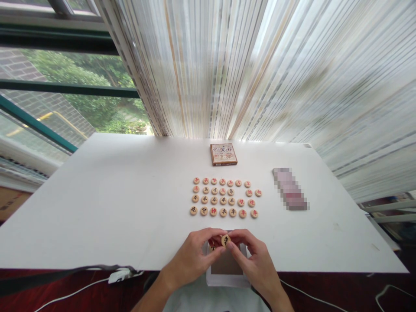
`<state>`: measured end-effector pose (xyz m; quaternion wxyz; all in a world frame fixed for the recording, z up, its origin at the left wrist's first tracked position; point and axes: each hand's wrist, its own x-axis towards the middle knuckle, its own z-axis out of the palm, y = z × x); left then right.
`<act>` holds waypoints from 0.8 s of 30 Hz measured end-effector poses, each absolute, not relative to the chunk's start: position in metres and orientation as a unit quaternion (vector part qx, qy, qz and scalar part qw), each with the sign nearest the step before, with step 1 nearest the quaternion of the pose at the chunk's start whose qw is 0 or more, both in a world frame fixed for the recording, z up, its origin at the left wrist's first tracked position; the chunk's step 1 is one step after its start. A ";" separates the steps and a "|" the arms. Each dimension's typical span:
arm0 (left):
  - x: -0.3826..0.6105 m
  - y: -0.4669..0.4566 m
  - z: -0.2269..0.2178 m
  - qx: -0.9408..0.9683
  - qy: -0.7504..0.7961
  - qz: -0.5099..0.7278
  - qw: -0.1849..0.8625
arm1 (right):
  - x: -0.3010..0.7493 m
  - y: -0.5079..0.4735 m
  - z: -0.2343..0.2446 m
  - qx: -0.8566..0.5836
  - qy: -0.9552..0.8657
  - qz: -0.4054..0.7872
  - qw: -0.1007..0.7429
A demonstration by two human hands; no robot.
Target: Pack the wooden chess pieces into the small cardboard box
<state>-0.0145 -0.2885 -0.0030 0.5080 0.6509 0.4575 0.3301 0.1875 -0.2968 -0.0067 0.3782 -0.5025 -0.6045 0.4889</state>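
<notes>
A round wooden Chinese chess piece [225, 241] with a black character is pinched between the fingertips of both hands. My left hand [191, 255] grips it from the left, and my right hand [256, 255] from the right. Below them, at the table's front edge, lies an open box tray [227, 281] with a white rim and a brown bottom. Part of another piece [212, 248] shows under my left fingers; whether it rests in the tray or in the hand I cannot tell. Beyond the hands, several red and black pieces [213, 200] lie face up in four rows.
A decorated box lid [223, 154] lies behind the rows. To the right is a blurred pinkish flat item [291, 189]. The white table [113, 195] backs onto a striped curtain [208, 69], with a window at left. A white power strip [121, 276] and cables hang near the front edge.
</notes>
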 end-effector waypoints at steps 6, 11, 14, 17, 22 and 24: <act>-0.014 -0.290 -0.004 0.663 0.445 0.328 0.504 | 0.184 -0.295 -0.007 -0.528 -0.604 0.465 0.374; -0.014 -0.290 -0.005 0.667 0.442 0.325 0.504 | 0.183 -0.295 -0.005 -0.542 -0.606 0.452 0.368; -0.014 -0.290 -0.005 0.665 0.442 0.323 0.507 | 0.184 -0.295 -0.004 -0.545 -0.610 0.447 0.362; -0.014 -0.290 -0.004 0.663 0.443 0.324 0.509 | 0.185 -0.296 -0.004 -0.543 -0.614 0.449 0.356; -0.014 -0.291 -0.004 0.660 0.445 0.325 0.511 | 0.187 -0.297 -0.006 -0.534 -0.617 0.460 0.349; -0.015 -0.291 -0.005 0.660 0.447 0.327 0.508 | 0.187 -0.297 -0.007 -0.530 -0.616 0.464 0.352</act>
